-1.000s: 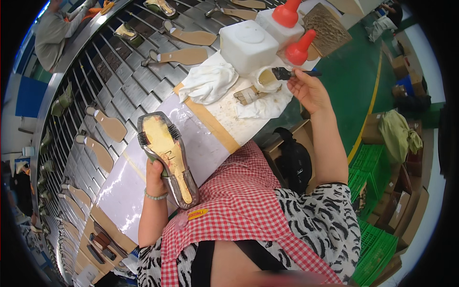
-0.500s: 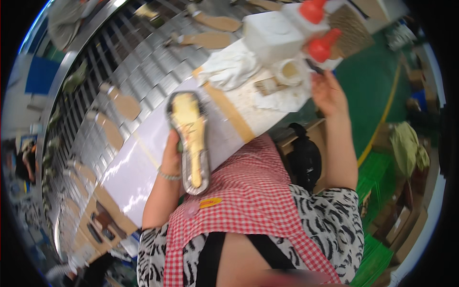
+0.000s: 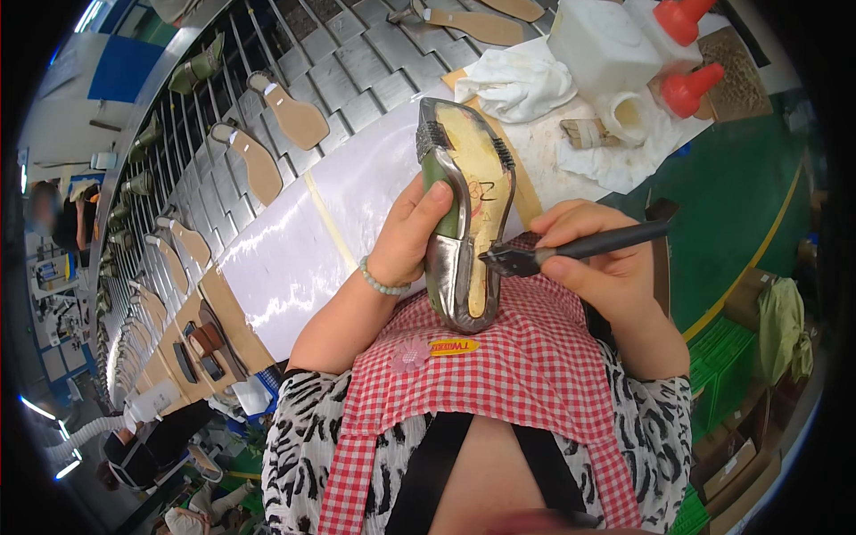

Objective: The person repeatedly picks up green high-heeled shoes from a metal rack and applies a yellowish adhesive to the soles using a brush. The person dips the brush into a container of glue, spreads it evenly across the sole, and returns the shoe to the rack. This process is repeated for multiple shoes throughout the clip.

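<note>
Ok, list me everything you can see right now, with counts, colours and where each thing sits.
shoe upper on its last: one, metallic grey-green with a tan bottom, held up over the bench
brush: one, black handle, bristles against the shoe bottom
conveyor: one, grey slatted, curving along the upper left
insoles: several, tan, spaced along the conveyor
white sheet: one, glossy, covering the bench
rag: one, white, crumpled on the bench
squeeze bottles: two, white with red caps, upper right
cup: one, white, beside the bottles
floor: green with a yellow line, right
apron: one, red-and-white check
left hand: grips the shoe, green bead bracelet on the wrist
right hand: holds the brush
</note>
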A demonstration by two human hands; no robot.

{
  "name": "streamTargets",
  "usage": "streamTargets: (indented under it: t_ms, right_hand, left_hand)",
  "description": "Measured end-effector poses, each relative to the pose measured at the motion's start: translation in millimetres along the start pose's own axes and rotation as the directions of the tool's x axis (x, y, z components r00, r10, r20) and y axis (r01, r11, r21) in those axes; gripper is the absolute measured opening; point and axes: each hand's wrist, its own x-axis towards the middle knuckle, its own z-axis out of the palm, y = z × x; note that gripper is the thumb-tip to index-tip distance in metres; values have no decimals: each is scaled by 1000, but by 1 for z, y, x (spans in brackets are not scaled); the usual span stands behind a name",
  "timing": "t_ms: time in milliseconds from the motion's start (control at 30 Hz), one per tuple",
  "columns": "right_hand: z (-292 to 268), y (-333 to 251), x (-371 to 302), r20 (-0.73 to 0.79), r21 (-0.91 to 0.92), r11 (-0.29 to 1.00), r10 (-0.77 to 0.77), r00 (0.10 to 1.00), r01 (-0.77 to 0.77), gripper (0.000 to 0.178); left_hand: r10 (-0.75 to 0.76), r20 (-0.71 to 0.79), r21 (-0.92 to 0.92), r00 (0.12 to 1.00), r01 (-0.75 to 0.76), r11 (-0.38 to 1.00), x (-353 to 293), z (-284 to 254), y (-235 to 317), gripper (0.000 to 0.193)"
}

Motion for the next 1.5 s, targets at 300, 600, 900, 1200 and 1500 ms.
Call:
streamTargets:
  t_ms: [300, 600, 900, 1200, 1500]
  right_hand:
    - [11, 1, 2, 53, -428, 866, -261, 964, 258, 19]
    - [12, 2, -5, 265, -237, 952, -129, 956, 195, 17]
    - [0, -3, -4, -92, 223, 968, -95, 991, 114, 24]
    - [19, 25, 24, -311, 275, 952, -47, 949, 137, 18]
    - [28, 56, 21, -246, 231, 970, 131, 961, -73, 16]
  left_hand:
    - [36, -49, 147, 998, -28, 989, -9, 10, 0, 71]
    - [-18, -26, 36, 1000, 19, 999, -13, 2, -7, 53]
    - [392, -178, 92, 903, -381, 920, -8, -23, 0, 60]
    - [588, 214, 968, 780, -251, -20, -44, -54, -7, 76]
    - [743, 76, 851, 665, -431, 299, -40, -26, -57, 74]
